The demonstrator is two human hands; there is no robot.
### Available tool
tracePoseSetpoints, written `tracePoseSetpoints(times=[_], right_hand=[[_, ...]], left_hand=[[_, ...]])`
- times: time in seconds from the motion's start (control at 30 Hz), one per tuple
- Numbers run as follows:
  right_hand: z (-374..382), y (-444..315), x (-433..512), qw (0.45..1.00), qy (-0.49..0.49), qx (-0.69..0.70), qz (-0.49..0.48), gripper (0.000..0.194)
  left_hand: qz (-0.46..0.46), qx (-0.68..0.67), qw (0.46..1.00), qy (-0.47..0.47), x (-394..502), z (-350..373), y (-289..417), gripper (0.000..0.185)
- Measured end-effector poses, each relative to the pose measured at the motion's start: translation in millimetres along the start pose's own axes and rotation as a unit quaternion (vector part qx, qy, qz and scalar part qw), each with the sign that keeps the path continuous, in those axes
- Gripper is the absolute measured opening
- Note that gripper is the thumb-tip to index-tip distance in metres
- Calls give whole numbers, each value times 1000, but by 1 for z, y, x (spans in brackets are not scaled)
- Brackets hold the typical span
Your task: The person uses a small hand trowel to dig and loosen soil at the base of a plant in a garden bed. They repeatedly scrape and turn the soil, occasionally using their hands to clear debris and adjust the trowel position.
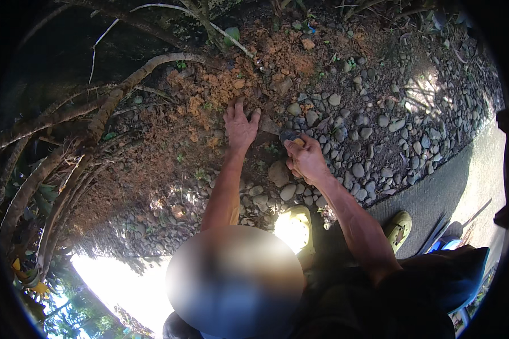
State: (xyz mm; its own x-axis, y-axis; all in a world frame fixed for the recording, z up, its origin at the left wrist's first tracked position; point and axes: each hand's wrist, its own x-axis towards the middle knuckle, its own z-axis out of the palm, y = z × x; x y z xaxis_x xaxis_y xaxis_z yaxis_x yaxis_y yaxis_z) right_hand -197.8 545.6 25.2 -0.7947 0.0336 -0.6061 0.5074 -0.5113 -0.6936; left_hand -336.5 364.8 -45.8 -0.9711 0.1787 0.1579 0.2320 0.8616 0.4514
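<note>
My left hand (241,127) rests on the soil with its fingers spread, at the lower edge of a patch of crumbly orange-brown earth (214,91). In my right hand (307,159) is a flat-bladed hand tool (292,136), seemingly a trowel, with a dark and yellow handle. Its dirt-coloured blade (269,126) points left toward my left thumb and lies against the ground; the tip's outline blends into the soil. A large rounded stone (278,173) sits just left of and below my right fist.
Grey river pebbles (364,133) cover the ground to the right. Thick bare branches (106,112) arch in from the left. A concrete path (445,178) borders the pebbles, partly in bright sun. My yellow-green clogs (398,231) stand near it, beside something blue (447,244).
</note>
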Motion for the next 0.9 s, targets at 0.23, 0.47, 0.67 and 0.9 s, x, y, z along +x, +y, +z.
tracePoseSetpoints(times=[0.23,0.47,0.67,0.9], right_hand=[[-9,-7,14,993,-109,18,-35,67],[30,-61,10,994,-86,-19,-68,60],[49,-97,22,987,-90,134,21,15],[92,-115,9,999,-24,39,4,15]], left_hand=[[-116,2,993,4,27,1,21,50],[-9,-248,964,90,55,-62,24,58],[-225,-415,873,127,10,-88,-11,39],[22,-28,998,57,-86,-42,-11,40]])
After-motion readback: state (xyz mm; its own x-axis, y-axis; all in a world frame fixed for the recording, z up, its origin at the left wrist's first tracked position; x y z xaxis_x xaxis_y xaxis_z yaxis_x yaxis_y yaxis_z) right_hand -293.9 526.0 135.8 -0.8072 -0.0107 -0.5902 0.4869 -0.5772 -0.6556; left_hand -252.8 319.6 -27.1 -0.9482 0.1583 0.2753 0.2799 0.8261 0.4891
